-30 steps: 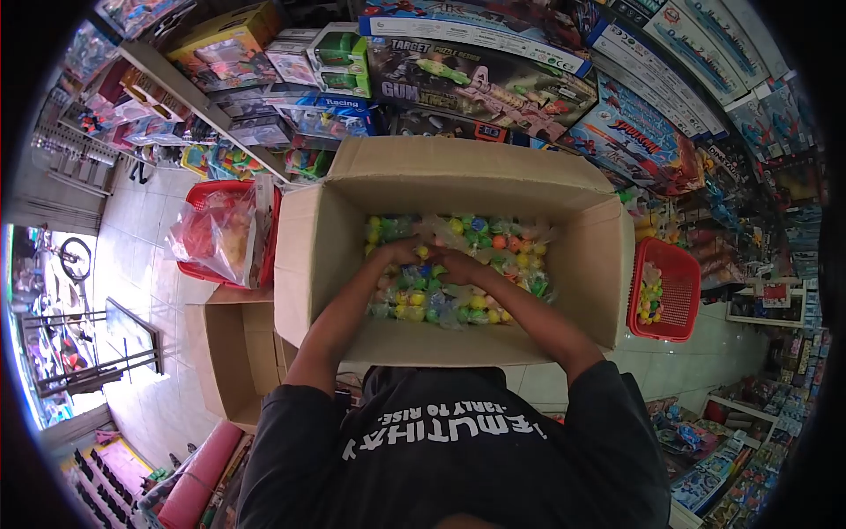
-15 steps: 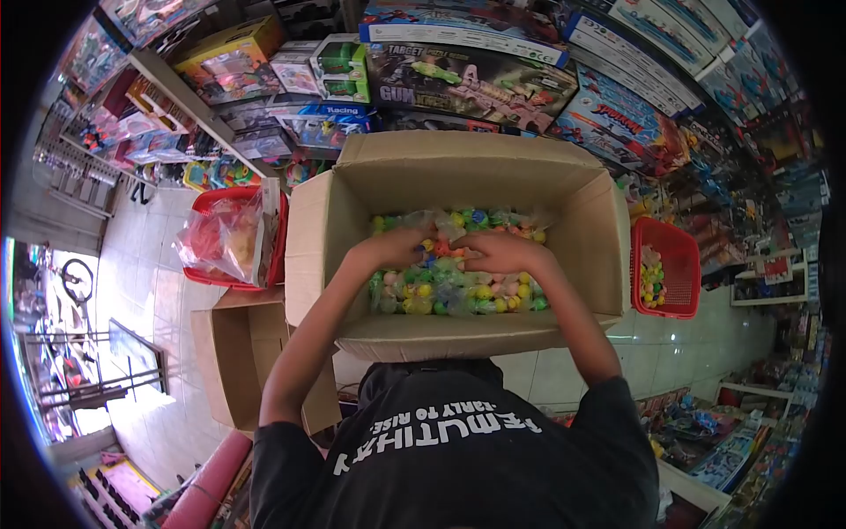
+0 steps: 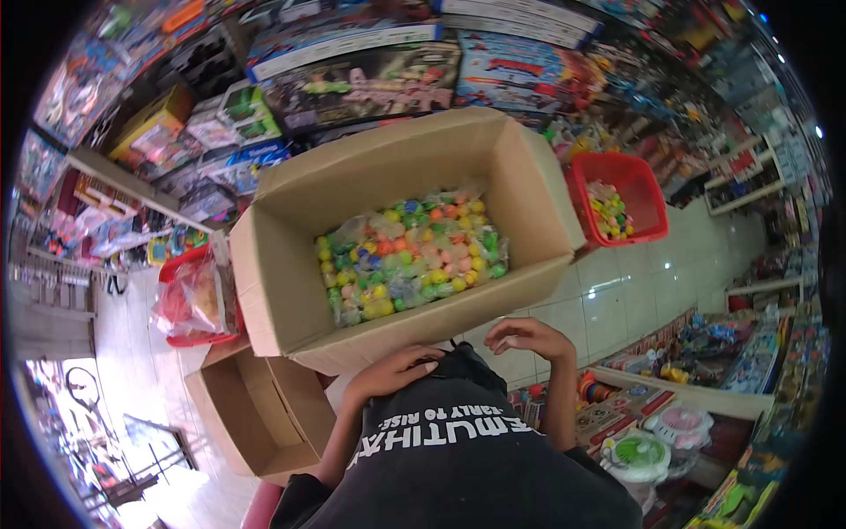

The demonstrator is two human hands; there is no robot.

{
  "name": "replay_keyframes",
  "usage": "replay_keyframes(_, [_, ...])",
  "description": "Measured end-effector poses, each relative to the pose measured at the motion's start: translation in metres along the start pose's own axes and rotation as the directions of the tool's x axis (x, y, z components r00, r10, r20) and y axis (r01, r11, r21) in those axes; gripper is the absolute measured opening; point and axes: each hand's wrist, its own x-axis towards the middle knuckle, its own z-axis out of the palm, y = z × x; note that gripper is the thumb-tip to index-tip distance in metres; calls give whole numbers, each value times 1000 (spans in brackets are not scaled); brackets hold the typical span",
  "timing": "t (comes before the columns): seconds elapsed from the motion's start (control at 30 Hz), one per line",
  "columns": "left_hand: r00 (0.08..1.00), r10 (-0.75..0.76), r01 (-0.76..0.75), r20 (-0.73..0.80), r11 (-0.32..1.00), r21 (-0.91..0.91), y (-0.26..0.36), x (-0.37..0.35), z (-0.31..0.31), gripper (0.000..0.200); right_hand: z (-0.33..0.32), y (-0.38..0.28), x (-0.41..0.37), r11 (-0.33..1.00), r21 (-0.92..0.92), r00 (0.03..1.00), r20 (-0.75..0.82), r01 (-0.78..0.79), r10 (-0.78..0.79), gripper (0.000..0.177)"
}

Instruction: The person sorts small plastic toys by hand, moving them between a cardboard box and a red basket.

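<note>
A large open cardboard box (image 3: 379, 167) stands in front of me, its bottom covered with small colourful balls (image 3: 414, 256), some in clear plastic bags. Just outside its near side, my left hand (image 3: 395, 370) lies flat against the black shirt (image 3: 476, 450), fingers stretched out, holding nothing. To the right, my right hand (image 3: 530, 339) is raised below the box's near right corner, fingers apart and slightly curled, with nothing in it. Neither hand touches the balls.
A red basket (image 3: 663, 198) with more balls is at the right. Another red basket (image 3: 201, 339) holding plastic bags stands left, above a smaller cardboard box (image 3: 251, 414). Shelves carry boxed toys (image 3: 361, 88). Packaged fans (image 3: 636, 451) lie at lower right.
Both hands have come out of the big box and back toward the body, away from the balls. The view has turned and shifted, so the box appears tilted and further left.
</note>
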Motion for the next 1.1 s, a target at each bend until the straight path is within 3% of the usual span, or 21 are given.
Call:
replay_keyframes(0.03, [1000, 2, -4, 27, 995, 98, -17, 10, 10, 39, -11, 21, -1, 996, -11, 996, -36, -86, 86, 33])
replay_keyframes(0.07, [999, 9, -14, 50, 994, 111, -29, 21, 19, 39, -24, 47, -4, 997, -6, 996, -59, -73, 72, 33])
replay_keyframes(0.13, [986, -62, 40, 155, 989, 140, -53, 46, 36, 39, -51, 105, -9, 938, 36, 919, -188, -345, 346, 33])
replay_keyframes(0.27, [948, -195, 166, 251, 977, 130, -140, 116, 66, 43, -88, 218, -25, 891, 69, 831, -334, -448, 444, 32])
replay_keyframes(0.33, [913, -346, 250, 215, 893, 374, -224, 150, 84, 42, -105, 269, -43, 847, 179, 737, -425, -500, 525, 32])
replay_keyframes(0.37, [912, -339, 234, 229, 892, 387, -249, 160, 92, 42, -112, 292, -52, 852, 189, 733, -441, -488, 518, 32])
replay_keyframes(0.43, [949, -316, 297, -12, 880, 371, -280, 168, 107, 38, -118, 328, -71, 812, 273, 598, -564, -516, 570, 35])
replay_keyframes(0.47, [951, -308, 282, 4, 878, 388, -279, 169, 117, 38, -118, 337, -83, 818, 285, 593, -576, -500, 563, 35])
replay_keyframes(0.53, [891, -326, 403, -315, 887, 223, -275, 171, 138, 33, -116, 346, -107, 814, 340, 586, -568, -471, 577, 35])
replay_keyframes(0.73, [869, -276, 394, -411, 888, 238, -262, 207, 160, 31, -122, 381, -158, 838, 386, 519, -660, -386, 543, 31])
replay_keyframes(0.8, [875, -297, 393, -382, 897, 202, -256, 218, 161, 32, -122, 391, -163, 798, 471, 457, -655, -375, 601, 31])
replay_keyframes(0.93, [898, -345, 413, -273, 875, 251, -246, 248, 160, 30, -131, 397, -169, 814, 494, 518, -631, -305, 577, 32])
replay_keyframes(1.1, [941, -336, 336, -47, 899, 280, -227, 299, 171, 30, -161, 387, -175, 813, 552, 503, -657, -185, 561, 33])
